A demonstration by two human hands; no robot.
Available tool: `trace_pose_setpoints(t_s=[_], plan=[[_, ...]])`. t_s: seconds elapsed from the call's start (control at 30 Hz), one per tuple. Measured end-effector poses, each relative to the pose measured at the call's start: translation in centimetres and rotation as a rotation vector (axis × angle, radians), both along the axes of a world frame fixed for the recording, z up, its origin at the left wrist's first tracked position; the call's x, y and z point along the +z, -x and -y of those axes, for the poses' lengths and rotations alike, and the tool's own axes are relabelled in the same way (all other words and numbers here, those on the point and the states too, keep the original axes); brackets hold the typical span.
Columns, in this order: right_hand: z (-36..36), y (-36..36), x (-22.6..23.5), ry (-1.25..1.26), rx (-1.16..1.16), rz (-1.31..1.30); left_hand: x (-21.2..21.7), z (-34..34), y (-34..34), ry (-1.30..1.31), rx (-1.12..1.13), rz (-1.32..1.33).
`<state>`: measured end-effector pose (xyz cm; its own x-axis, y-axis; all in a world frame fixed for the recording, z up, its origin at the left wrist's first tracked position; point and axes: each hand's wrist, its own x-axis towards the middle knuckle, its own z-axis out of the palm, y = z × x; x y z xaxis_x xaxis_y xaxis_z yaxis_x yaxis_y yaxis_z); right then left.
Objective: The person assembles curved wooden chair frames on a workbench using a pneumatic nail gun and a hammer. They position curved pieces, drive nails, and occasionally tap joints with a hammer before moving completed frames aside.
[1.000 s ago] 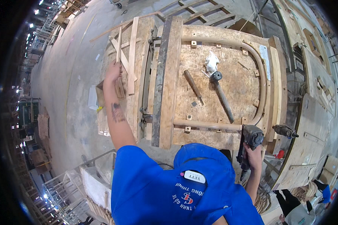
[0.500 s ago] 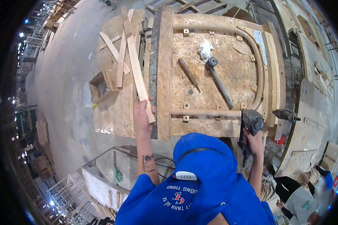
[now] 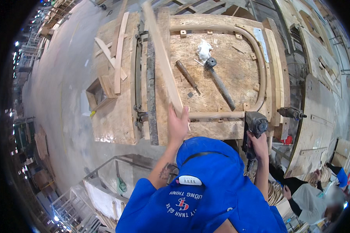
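A long, pale wooden strip (image 3: 164, 62) is in my left hand (image 3: 178, 122), my fingers wrapped round its near end. The strip slants away over the left side of the workbench (image 3: 217, 130), and its far end is blurred. My right hand (image 3: 259, 144) grips a dark nail gun (image 3: 256, 125) by its handle, at the bench's near right. Beside the gun's head lies the near leg of a U-shaped bent wooden frame (image 3: 263, 66), set among small wooden blocks. Inside the frame are a black-headed mallet (image 3: 222, 86), a wooden-handled chisel-like tool (image 3: 186, 75) and crumpled white material (image 3: 204, 50).
More wooden strips (image 3: 120, 54) lie on the left board, near an open wooden box (image 3: 92, 97). Another dark power tool (image 3: 291, 113) sits right of the bench. A long panel (image 3: 313, 116) stands farther right. A co-worker (image 3: 311, 200) is at the lower right.
My left hand has moved right with the strip, lifting it off the left board and over the bench. The nail gun stays near the frame's near leg.
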<state>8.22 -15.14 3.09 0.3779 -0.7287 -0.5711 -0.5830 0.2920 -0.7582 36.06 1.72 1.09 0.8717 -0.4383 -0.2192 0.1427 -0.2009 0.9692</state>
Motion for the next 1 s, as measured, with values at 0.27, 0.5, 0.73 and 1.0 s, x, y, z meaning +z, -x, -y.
trace_pose_setpoints(t_s=[0.27,0.5,0.73,1.0], plan=[[0.2,0.4,0.2,0.107,0.029,-0.145,-1.2,4.2,-4.8,0.282,-0.222,-0.658],[-1.0,2.6,-1.4,0.159,0.158,-0.267,1.0,6.9,-3.5,0.480,-0.357,-0.699],[-2.1,2.1,-1.5,0.148,0.247,-0.344,-3.3,6.6,-3.4,0.201,-0.202,-0.446],[-2.4,2.0,-1.8,0.096,0.340,-0.369,-9.3,5.7,-3.0,-0.358,0.005,0.072]])
